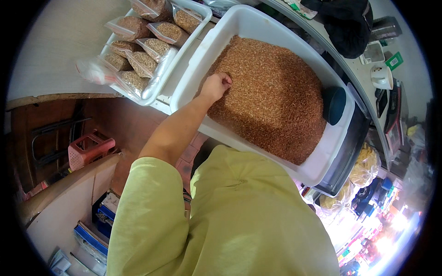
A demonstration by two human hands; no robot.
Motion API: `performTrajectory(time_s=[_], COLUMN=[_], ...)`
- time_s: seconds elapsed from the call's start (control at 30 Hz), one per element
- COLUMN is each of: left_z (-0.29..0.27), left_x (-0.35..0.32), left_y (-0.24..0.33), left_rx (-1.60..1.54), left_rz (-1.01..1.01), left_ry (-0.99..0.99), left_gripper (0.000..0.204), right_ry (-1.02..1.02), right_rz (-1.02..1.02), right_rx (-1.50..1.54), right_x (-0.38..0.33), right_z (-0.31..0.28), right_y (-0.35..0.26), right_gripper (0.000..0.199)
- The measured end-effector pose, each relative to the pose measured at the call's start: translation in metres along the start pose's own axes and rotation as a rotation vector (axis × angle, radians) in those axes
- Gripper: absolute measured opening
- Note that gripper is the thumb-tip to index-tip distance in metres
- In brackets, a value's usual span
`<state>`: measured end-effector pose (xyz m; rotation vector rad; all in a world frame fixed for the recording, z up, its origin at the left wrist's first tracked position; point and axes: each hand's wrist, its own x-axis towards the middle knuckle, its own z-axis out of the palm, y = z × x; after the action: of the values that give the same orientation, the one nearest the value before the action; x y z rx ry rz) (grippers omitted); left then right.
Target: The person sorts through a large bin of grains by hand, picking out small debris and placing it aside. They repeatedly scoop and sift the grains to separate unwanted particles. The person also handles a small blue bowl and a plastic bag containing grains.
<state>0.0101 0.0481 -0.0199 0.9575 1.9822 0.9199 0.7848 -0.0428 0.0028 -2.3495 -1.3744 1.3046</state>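
The fingers [226,83] of the left hand [215,87] are curled inward and narrowly spaced over the reddish-brown grain [271,92]; whether they are fully closed, or whether any kernels are pinched between them, cannot be told. The right hand is not seen.

The grain is heaped in a large white tub [188,87], and the hand is placed at the heap's left side, near the tub's wall. If the hand were swept outward with grain in it, kernels could be dropped over the rim, since the heap is piled near that side. Grain could also be lost through gaps between loosely curled fingers.

At the tub's right end a dark cup [334,106] is lodged between the heap and the wall; it could be partly buried if the slope were disturbed and grain were made to slide.

To the left, a white tray [174,66] is filled with bags of paler grain [170,33], and loose clear plastic [94,71] is draped over its edge. The plastic could be snagged by a passing forearm and dragged off. Beyond the tub's right side, a mug [381,77] is set on a shelf [363,76]. Below, a pink stool [91,152] is seen.
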Motion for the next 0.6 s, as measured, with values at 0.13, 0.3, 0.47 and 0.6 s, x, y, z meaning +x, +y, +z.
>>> performTrajectory(time_s=[0.13, 0.3, 0.47, 0.6], left_z=[0.002, -0.003, 0.004, 0.031], left_x=[0.002, -0.003, -0.040, -0.102], left_y=[-0.004, 0.013, 0.077, 0.152], left_rx=[0.011, 0.086, -0.236, -0.735], left_rz=[-0.020, 0.017, 0.145, -0.041], left_ry=[-0.007, 0.069, -0.150, -0.709], left_gripper=[0.010, 0.010, 0.009, 0.015], right_ry=[-0.050, -0.209, -0.045, 0.105], right_rz=[0.016, -0.132, -0.397, -1.029], right_rx=[-0.058, -0.465, -0.434, -0.256], right_x=[-0.002, -0.047, -0.081, -0.126], right_z=[0.006, 0.035, 0.063, 0.123], right_y=[-0.013, -0.142, -0.298, -0.436], right_gripper=[0.015, 0.012, 0.010, 0.015])
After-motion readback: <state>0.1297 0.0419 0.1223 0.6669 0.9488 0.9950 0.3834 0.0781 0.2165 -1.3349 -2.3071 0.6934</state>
